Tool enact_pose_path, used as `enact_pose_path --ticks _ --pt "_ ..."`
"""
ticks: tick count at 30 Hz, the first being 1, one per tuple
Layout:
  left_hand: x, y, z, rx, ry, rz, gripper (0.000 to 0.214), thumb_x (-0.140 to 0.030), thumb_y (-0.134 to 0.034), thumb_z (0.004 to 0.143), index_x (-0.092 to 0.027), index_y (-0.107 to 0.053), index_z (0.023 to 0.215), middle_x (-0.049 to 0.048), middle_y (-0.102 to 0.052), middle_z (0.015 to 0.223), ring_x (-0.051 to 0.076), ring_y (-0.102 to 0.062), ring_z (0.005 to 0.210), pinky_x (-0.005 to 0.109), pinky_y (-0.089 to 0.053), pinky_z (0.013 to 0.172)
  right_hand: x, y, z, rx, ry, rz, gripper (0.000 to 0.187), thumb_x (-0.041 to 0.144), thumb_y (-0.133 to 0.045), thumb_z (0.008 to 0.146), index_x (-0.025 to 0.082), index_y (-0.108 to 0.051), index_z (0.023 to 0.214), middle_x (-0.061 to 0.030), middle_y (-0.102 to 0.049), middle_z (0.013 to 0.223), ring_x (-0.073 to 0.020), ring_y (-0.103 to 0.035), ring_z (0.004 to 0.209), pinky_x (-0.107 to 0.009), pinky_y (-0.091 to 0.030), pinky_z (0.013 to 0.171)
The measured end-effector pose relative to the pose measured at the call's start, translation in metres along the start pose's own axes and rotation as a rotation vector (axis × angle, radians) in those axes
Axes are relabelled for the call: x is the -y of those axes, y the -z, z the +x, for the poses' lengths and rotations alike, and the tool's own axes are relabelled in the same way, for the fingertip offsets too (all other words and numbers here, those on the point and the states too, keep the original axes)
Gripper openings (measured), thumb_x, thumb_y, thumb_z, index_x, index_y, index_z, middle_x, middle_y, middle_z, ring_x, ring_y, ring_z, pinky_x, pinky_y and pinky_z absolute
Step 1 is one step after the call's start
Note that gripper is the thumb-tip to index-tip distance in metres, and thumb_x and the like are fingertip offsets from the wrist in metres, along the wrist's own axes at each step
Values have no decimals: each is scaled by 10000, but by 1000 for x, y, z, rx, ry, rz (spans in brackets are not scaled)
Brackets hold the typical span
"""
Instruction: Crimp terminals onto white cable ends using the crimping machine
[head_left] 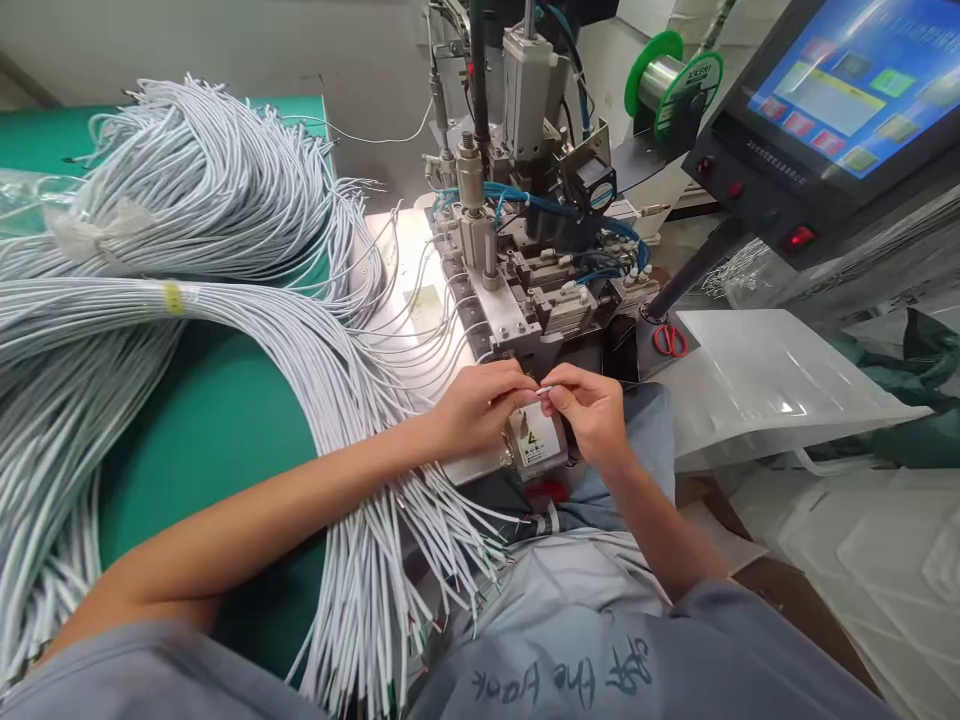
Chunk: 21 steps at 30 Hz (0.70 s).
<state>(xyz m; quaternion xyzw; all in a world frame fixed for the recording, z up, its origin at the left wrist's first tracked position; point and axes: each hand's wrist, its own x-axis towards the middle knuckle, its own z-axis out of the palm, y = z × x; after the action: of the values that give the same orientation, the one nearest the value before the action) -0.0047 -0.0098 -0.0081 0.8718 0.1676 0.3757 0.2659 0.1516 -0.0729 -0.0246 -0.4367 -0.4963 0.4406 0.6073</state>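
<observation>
Between the fingertips of both hands is the end of a white cable (544, 390), just in front of the machine. My left hand (480, 405) pinches it from the left, and my right hand (589, 408) pinches it from the right. The fingers hide most of the cable end. Below my left forearm hangs a thick bundle of white cables (367, 580), their stripped tips pointing toward my lap. Several cables run to a row of slots on the soldering machine (517, 290). A small box with a printed label (536, 438) sits under my hands.
A larger coil of white cables (217, 190) lies on the green tabletop (225, 400) at left. At right are a solder wire spool (667, 80), a lit touchscreen (862, 90), red-handled scissors (670, 341) and a white sheet-like surface (780, 380).
</observation>
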Motion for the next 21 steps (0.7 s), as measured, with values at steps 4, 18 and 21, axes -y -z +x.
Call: enact_pose_path --ticks 4,18,21 --pt "-1 0 -1 50 -40 0 232 -179 -426 907 -122 -643 850 32 -568 662 79 -496 580 179 -396 522 4 -7 -7 -140 188 -263 118 265 -582 821 198 -673 786 -20 -597 743 -119 -543 671 -250 -430 576" --pt "-3 -2 -2 23 -22 63 218 -186 -476 885 -136 -668 795 12 -570 613 61 -477 529 173 -363 486 17 7 2 9 101 -450 158 237 -593 790 158 -701 706 17 -499 569 -82 -425 506 -229 -324 459" --pt "-5 -3 -4 15 -37 70 203 -183 -486 880 -135 -662 792 0 -551 595 57 -460 513 168 -356 478 10 -3 -4 -116 137 -451 177 258 -569 808 167 -706 742 2 -529 596 -101 -456 537 -242 -350 479"
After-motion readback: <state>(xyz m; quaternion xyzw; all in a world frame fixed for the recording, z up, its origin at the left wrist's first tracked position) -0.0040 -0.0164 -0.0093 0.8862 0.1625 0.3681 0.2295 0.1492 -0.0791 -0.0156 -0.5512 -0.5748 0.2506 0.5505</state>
